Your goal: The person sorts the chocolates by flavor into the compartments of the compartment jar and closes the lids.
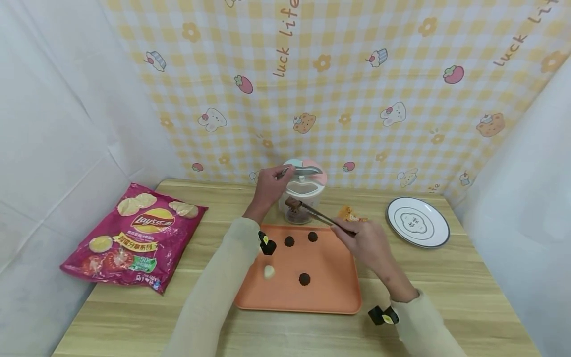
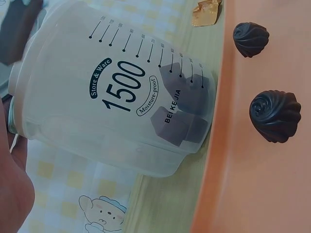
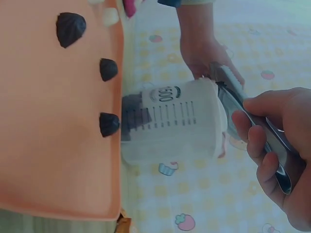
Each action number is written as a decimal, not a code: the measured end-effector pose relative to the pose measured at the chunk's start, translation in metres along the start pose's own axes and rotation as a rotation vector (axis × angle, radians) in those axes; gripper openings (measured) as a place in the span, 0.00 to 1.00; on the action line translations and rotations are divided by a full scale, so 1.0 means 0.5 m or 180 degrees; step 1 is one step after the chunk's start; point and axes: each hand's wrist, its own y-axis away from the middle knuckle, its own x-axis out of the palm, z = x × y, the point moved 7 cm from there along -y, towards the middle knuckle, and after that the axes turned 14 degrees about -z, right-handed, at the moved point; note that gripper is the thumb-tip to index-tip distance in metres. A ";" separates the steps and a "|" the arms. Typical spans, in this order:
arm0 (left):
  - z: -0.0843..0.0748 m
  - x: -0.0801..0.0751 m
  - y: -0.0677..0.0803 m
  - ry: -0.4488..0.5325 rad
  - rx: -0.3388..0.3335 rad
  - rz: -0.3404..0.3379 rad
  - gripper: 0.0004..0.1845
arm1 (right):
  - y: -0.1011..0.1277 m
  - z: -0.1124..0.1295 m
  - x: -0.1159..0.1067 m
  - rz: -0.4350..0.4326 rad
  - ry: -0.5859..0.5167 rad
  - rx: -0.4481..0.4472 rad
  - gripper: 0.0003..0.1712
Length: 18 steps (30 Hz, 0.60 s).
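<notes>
- Brown chocolate piece (image 1: 292, 203) sits in the metal tongs (image 1: 322, 216), near the translucent canister's (image 2: 116, 121) top.
- The canister stands on the wood-grain bench (image 1: 450, 287), behind the orange tray (image 1: 285, 300).
- Yellow gingham cloth (image 1: 267, 99) hangs behind.
- Right grip (image 1: 370, 245) curls round the tongs; left grip (image 1: 269, 187) pinches the raised lid flap (image 1: 310, 170).

three dark swirled chocolates (image 1: 305, 279); one tray (image 1: 330, 292), tub (image 2: 116, 121), plate (image 1: 418, 222), chip bag (image 1: 138, 238), pair of tongs (image 1: 322, 216)
</notes>
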 end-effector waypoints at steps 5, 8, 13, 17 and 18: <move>0.001 0.000 0.000 -0.0042 0.0015 -0.0004 0.27 | -0.020 -0.018 -0.011 -0.0094 0.0043 0.0021 0.11; 0.001 0.001 0.000 -0.0039 0.0020 0.0002 0.27 | -0.029 -0.027 -0.014 -0.0156 0.0116 0.0011 0.11; 0.002 0.003 0.000 -0.0008 0.0030 0.0008 0.27 | -0.040 -0.039 -0.009 -0.0100 0.0127 0.0082 0.12; 0.002 0.002 -0.001 0.0004 0.0014 0.0000 0.27 | -0.049 -0.047 -0.002 -0.0027 0.0166 0.0113 0.12; 0.001 0.002 -0.001 0.0013 0.0006 -0.0002 0.26 | -0.052 -0.048 -0.001 -0.0009 0.0182 0.0112 0.12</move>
